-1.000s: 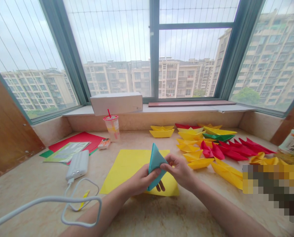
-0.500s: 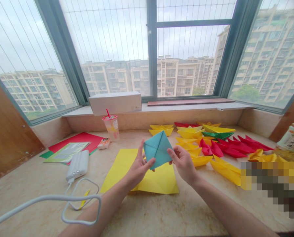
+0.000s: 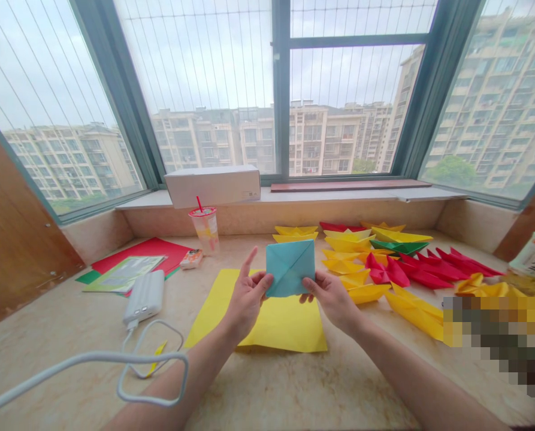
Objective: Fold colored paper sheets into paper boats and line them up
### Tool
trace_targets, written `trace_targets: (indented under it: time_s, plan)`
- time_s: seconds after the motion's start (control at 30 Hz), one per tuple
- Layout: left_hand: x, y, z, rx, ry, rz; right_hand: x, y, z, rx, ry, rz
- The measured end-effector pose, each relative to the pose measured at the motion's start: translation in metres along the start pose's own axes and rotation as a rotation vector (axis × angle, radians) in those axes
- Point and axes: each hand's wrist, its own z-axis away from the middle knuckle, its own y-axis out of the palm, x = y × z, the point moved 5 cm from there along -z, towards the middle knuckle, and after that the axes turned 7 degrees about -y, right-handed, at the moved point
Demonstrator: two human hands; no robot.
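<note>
A folded square of blue paper [image 3: 290, 267] is held up in front of me, its diagonal creases showing and its edges roughly level. My left hand [image 3: 248, 294] pinches its lower left corner between thumb and fingers, with the index finger pointing up and away from it. On the lower right corner, my right hand [image 3: 334, 294] grips with the thumb in front and fingertips behind. Beneath both hands a creased yellow sheet of paper [image 3: 289, 329] lies on the stone counter [image 3: 267, 389].
Folded paper boats, among them a green one [image 3: 397, 248] and a yellow one [image 3: 413, 311], stand at right. At left lie a white power bank [image 3: 144, 296] with its cable [image 3: 82, 359], and red paper [image 3: 159, 246]. A plastic cup [image 3: 205, 230] stands before a white box [image 3: 213, 185].
The blue paper has turned from a diamond position to a level square. My right hand has shifted slightly down to its lower right corner, and my left index finger has come away from it.
</note>
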Motion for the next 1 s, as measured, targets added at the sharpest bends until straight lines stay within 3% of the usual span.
trace_targets:
  time_s: [0.17,0.33,0.43,0.53,0.67,0.8,1.0]
  plan:
    - [0.001,0.008,0.006,-0.009,-0.057,0.068,0.002,0.000,0.001,-0.054,-0.072,-0.006]
    - [0.009,0.003,0.004,-0.049,-0.177,0.053,0.002,-0.005,0.004,-0.168,-0.162,0.075]
    - [0.009,-0.001,0.002,-0.046,-0.166,-0.009,0.003,-0.005,0.005,-0.174,-0.182,0.099]
    - [0.006,0.000,0.002,-0.003,-0.112,0.036,0.004,-0.001,0.006,-0.144,-0.184,0.081]
    - [0.005,0.009,0.008,0.138,-0.108,0.066,0.008,0.001,0.008,-0.121,-0.198,0.045]
    - [0.006,0.017,0.014,0.194,-0.074,-0.078,0.011,0.001,0.010,-0.123,-0.224,0.053]
    - [0.011,0.012,0.018,0.075,0.019,-0.418,0.006,-0.001,0.012,-0.141,-0.213,0.098]
